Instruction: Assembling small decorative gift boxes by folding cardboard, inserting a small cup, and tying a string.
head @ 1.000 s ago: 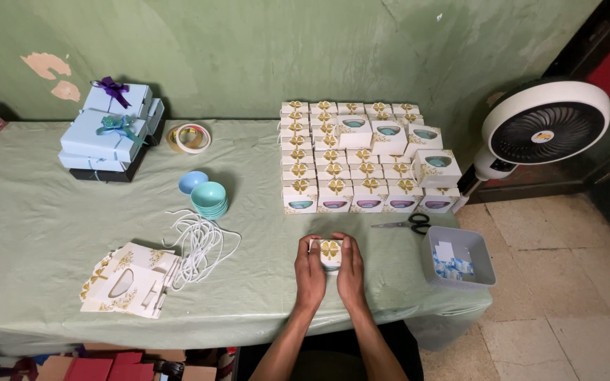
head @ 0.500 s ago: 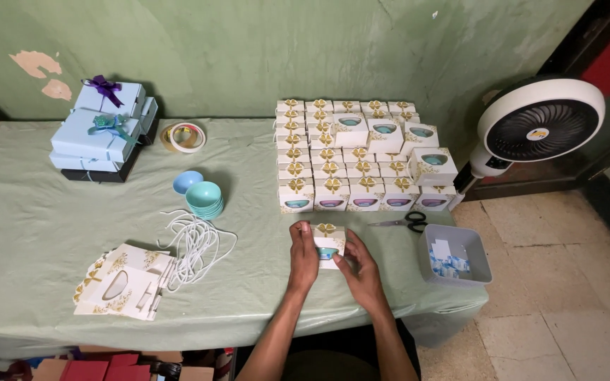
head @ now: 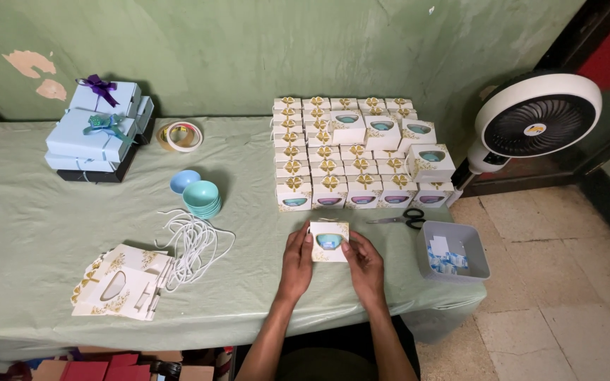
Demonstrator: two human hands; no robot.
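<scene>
Head view: the left hand (head: pixel 296 259) and right hand (head: pixel 366 264) each close their grip on a small white gift box (head: pixel 329 241), just in front of the stacked boxes (head: pixel 351 152) on the table (head: pixel 30 226).

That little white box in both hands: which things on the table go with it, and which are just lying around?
In use: small white box, held by left hand and right hand; finished boxes; flat unfolded boxes; teal bowls.

Lying about: scissors, tape rolls, white cord, blue gift boxes, grey tray, fan.
</scene>
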